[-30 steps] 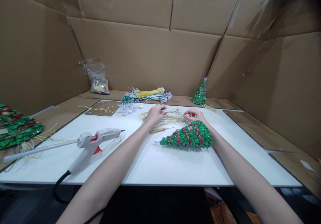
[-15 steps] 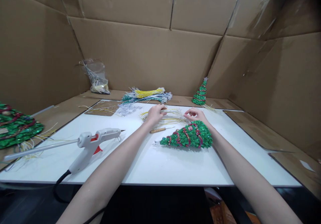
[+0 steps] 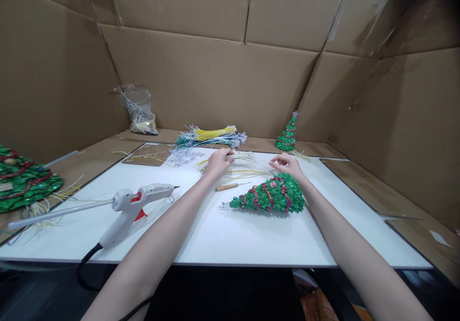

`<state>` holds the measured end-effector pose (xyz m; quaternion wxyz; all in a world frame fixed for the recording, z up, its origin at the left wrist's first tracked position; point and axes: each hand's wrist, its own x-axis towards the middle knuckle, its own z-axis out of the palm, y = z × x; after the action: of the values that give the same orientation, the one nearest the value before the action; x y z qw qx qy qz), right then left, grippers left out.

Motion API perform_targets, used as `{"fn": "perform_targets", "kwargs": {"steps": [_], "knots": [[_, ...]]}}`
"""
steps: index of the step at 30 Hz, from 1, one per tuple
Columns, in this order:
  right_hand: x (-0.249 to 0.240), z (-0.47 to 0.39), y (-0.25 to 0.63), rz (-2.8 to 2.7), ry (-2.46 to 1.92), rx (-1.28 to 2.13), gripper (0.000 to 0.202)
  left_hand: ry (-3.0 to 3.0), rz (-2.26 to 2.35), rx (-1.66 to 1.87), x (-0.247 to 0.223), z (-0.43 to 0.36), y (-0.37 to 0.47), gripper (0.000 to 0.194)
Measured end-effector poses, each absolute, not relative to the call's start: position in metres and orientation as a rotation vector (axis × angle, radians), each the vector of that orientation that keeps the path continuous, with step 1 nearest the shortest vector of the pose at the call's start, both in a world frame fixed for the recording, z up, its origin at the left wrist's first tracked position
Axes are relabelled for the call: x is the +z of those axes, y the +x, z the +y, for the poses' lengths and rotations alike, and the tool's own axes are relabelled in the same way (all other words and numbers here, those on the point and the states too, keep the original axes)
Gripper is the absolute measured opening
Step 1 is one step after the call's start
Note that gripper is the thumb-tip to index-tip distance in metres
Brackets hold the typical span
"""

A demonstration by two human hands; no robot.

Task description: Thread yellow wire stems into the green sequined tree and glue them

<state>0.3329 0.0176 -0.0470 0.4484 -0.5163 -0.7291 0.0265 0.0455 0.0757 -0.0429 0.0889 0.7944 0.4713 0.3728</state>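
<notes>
My left hand point(image 3: 220, 162) is closed around a bundle of thin white and yellow wires point(image 3: 244, 157) at the middle of the white board. To its right, my right hand point(image 3: 285, 164) pinches with thumb and fingertips; a thin wire end seems to show at the tips, too small to make out surely. More yellow wires point(image 3: 251, 173) lie between the hands. Just below them are a wooden-handled awl point(image 3: 227, 187) and a green tinsel tree point(image 3: 271, 195) with red garland, lying on its side, its star pointing left.
A white glue gun point(image 3: 125, 211) with a long glue stick stands at the left. A larger green tree point(image 3: 25, 182) is at the far left. Wire bundles point(image 3: 212, 136), a clear bag point(image 3: 140, 112) and a small upright tree point(image 3: 286, 134) stand along the cardboard wall.
My left hand has shifted slightly left with the wires. My right hand has moved a little right, away from the bundle.
</notes>
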Motion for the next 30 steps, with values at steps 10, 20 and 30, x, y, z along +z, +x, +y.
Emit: {"fn": "perform_targets", "kwargs": {"steps": [10, 20, 30], "knots": [[-0.046, 0.018, 0.342, -1.637, -1.342, -0.022, 0.022, 2.300, 1.542, 1.120, -0.040, 0.077, 0.040, 0.020], [-0.048, 0.019, 0.362, -1.314, -1.385, -0.083, 0.017, 2.259, 1.633, 1.129, -0.044, 0.083, 0.034, 0.019], [-0.046, 0.023, 0.371, -1.088, -1.250, 0.092, 0.031, 2.233, 1.683, 1.145, -0.045, 0.085, 0.032, 0.019]]}}
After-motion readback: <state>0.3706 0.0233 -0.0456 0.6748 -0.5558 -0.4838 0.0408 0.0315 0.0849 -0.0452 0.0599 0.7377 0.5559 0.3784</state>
